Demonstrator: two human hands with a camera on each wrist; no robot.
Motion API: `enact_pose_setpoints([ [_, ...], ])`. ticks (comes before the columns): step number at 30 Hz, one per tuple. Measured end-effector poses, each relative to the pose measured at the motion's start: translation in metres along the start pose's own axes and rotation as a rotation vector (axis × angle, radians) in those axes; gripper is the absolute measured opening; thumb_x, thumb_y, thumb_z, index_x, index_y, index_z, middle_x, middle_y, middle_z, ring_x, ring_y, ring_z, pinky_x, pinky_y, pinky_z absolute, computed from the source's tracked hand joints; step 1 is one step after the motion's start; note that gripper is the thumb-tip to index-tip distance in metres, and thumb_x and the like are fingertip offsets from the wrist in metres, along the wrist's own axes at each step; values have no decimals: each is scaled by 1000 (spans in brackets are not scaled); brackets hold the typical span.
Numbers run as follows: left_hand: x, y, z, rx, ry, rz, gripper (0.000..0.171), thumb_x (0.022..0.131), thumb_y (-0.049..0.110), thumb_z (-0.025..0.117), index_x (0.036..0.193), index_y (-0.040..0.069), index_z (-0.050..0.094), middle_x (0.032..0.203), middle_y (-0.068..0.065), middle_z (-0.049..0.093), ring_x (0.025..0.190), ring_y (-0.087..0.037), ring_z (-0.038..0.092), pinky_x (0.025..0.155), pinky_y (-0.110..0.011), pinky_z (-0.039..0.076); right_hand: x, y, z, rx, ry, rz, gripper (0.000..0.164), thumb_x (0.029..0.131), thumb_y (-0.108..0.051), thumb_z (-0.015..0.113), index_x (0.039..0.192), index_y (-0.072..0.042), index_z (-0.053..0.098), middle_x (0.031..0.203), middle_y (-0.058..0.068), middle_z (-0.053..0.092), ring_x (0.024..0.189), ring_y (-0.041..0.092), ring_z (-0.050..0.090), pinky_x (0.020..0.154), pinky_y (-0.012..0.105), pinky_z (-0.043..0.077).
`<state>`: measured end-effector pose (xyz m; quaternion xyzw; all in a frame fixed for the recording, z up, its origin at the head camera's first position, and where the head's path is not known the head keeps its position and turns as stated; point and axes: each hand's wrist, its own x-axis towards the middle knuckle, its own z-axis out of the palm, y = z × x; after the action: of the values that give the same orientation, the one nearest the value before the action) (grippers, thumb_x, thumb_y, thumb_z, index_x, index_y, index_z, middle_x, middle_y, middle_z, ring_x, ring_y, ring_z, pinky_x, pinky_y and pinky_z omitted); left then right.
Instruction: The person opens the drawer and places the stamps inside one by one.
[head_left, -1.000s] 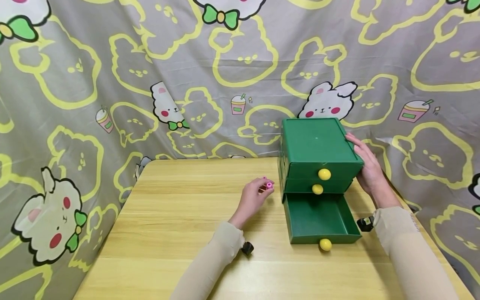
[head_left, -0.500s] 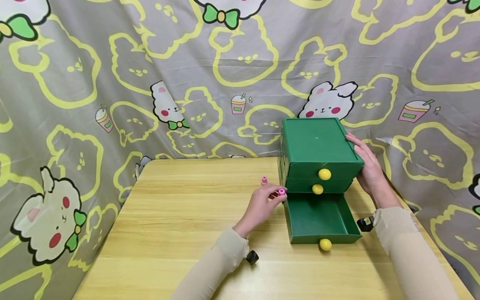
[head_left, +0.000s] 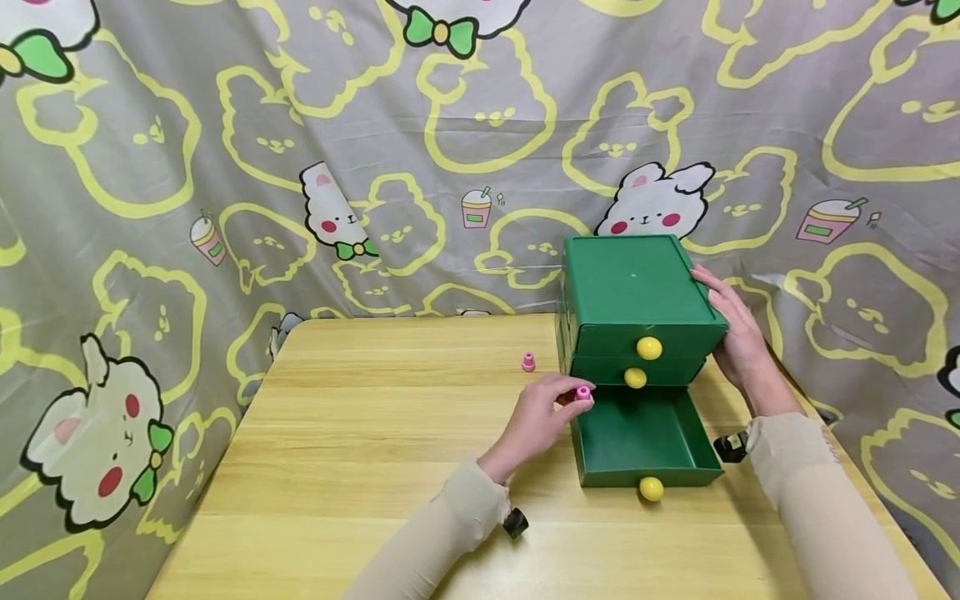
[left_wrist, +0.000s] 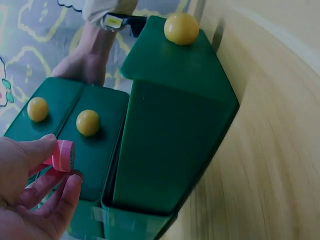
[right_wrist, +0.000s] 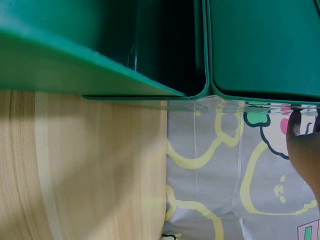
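My left hand (head_left: 538,423) pinches a small pink cylinder (head_left: 582,393) between thumb and fingers, above the left edge of the pulled-out bottom drawer (head_left: 645,477). Close up in the left wrist view, the pink cylinder (left_wrist: 64,155) has a dark, dotted flat end. A similar pink piece (head_left: 528,362) stands upright on the table, left of the green drawer cabinet (head_left: 630,279). My right hand (head_left: 738,337) rests along the cabinet's right side, fingers extended near its top edge. In the right wrist view only part of the right hand (right_wrist: 306,155) shows, beside the cabinet.
Two upper drawers with yellow knobs (head_left: 649,348) are closed. Another yellow knob (head_left: 651,489) sticks out in front of the bottom drawer. The wooden table (head_left: 360,450) extends left and forward. A patterned curtain (head_left: 390,142) hangs behind it.
My left hand has carried the pink cylinder rightward and toward me, from beside the cabinet to the drawer's left edge. The second pink piece has come into full view. My right hand stays put.
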<state>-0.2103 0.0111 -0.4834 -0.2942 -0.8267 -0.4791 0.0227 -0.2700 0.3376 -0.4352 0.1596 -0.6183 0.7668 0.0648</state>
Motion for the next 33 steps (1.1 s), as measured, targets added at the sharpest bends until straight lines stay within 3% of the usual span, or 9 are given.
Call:
enact_pose_setpoints([
  [9, 5, 11, 13, -2, -48, 26, 27, 102, 28, 67, 122, 12, 75, 107, 3, 71, 90, -1, 59, 81, -14, 53, 0, 0, 0, -5, 8, 4, 49, 114, -23, 38, 161, -12, 38, 172, -7, 20, 160, 13, 8, 123, 22, 22],
  [18, 13, 20, 30, 66, -117, 32, 29, 101, 29, 68, 126, 16, 74, 113, 6, 72, 95, 0, 59, 84, -9, 48, 0, 1, 0, -10, 9, 4, 49, 114, -24, 38, 161, -13, 37, 172, -7, 19, 160, 13, 7, 122, 21, 24],
  [24, 16, 21, 36, 161, -157, 59, 29, 101, 30, 68, 127, 20, 74, 112, 9, 72, 97, 2, 61, 87, -7, 47, -1, 2, 0, -20, 19, 13, 48, 114, -24, 38, 161, -13, 39, 172, -7, 20, 159, 13, 9, 123, 22, 23],
  [33, 25, 18, 41, 196, -169, 55, 28, 101, 33, 69, 126, 21, 75, 112, 10, 70, 99, 2, 61, 89, -9, 46, 0, 1, 0, -9, 13, 0, 48, 114, -24, 38, 160, -13, 39, 173, -4, 17, 160, 13, 8, 124, 22, 21],
])
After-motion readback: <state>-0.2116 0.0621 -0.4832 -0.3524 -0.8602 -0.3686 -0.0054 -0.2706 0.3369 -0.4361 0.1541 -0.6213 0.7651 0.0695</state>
